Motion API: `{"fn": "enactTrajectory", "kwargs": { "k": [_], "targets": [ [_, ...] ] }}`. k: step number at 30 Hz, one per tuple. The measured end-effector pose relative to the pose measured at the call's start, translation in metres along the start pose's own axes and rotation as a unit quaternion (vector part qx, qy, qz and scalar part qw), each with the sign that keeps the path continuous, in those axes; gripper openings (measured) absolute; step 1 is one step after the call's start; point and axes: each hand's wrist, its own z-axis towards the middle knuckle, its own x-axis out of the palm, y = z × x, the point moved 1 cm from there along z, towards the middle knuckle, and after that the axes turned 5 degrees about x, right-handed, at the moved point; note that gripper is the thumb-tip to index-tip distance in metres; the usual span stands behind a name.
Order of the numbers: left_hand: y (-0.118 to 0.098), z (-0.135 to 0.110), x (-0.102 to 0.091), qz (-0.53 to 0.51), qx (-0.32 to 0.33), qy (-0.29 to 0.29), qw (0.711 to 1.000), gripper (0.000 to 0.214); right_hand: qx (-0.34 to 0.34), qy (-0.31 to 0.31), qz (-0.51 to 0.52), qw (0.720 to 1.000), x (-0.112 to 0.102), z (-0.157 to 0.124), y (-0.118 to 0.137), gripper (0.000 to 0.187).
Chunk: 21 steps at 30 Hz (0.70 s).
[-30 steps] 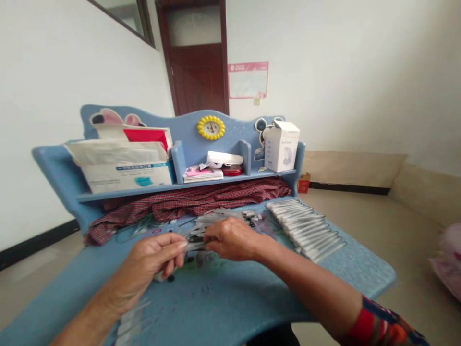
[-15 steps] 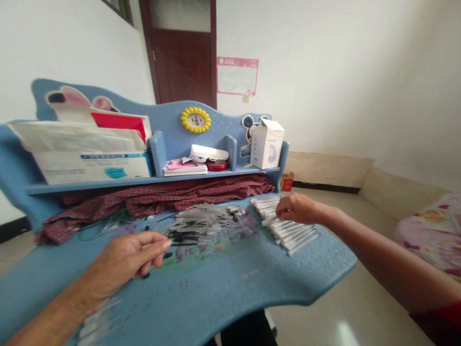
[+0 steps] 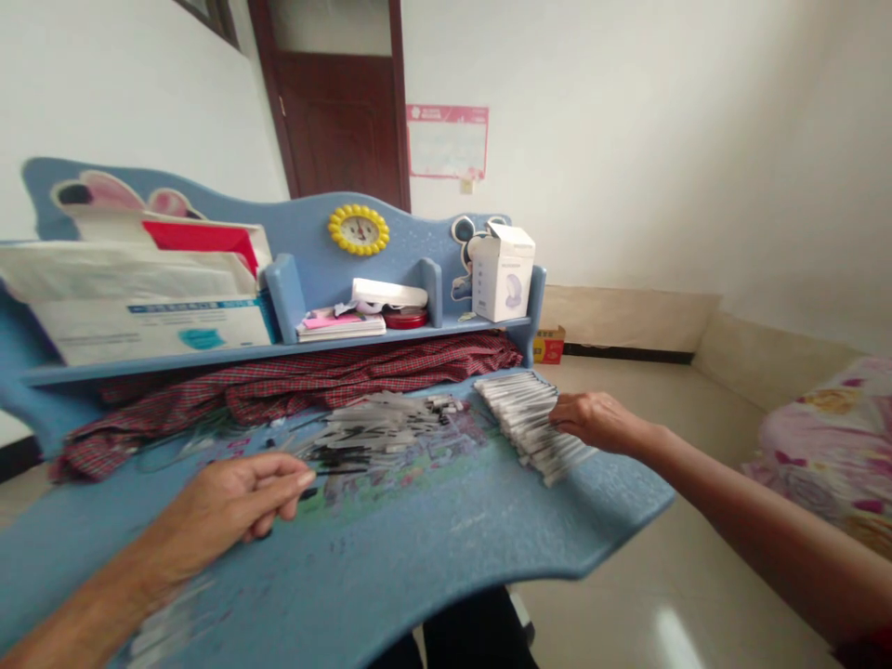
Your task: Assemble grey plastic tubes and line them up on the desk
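Note:
My left hand (image 3: 233, 506) rests on the blue desk (image 3: 432, 557), fingers curled together and pointing at a loose pile of small grey and black pen-like parts (image 3: 380, 432); what the fingertips pinch, if anything, I cannot make out. My right hand (image 3: 592, 418) is stretched out to the right. It lies against the near right end of a tidy row of assembled white pens (image 3: 526, 413), fingers bent down onto them. Whether it grips one is hidden.
A red checked cloth (image 3: 313, 381) lies bunched under the desk's shelf (image 3: 279, 348). The shelf holds a white mask box (image 3: 146, 325), books (image 3: 341, 323), a red tin (image 3: 405, 318) and a white carton (image 3: 503, 274). A yellow clock (image 3: 359, 230) sits above. Flowered bedding (image 3: 829, 446) lies right.
My right hand left the loose pile, swung right to the row of white pens and slid toward its near end. My left hand stayed put. The view panned right.

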Motion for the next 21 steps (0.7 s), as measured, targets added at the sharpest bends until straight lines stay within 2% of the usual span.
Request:
{"fn": "enactTrajectory", "kwargs": {
  "k": [6,11,18,21],
  "targets": [
    [0.002,0.000,0.002,0.008,0.012,0.008,1.000,0.018,0.009,-0.019,-0.035,0.999,0.012,-0.001,0.001,0.028],
    [0.001,-0.002,0.005,0.017,0.018,-0.011,1.000,0.018,0.019,-0.028,-0.030,0.999,0.019,-0.006,-0.001,0.027],
    [0.001,-0.004,0.004,-0.002,0.023,-0.007,1.000,0.023,0.029,-0.026,-0.024,0.999,0.015,-0.006,0.005,0.027],
    [0.000,-0.008,0.005,0.000,0.036,-0.011,0.999,0.023,0.025,-0.059,-0.005,0.998,0.013,-0.008,0.010,0.027]
  ]
}}
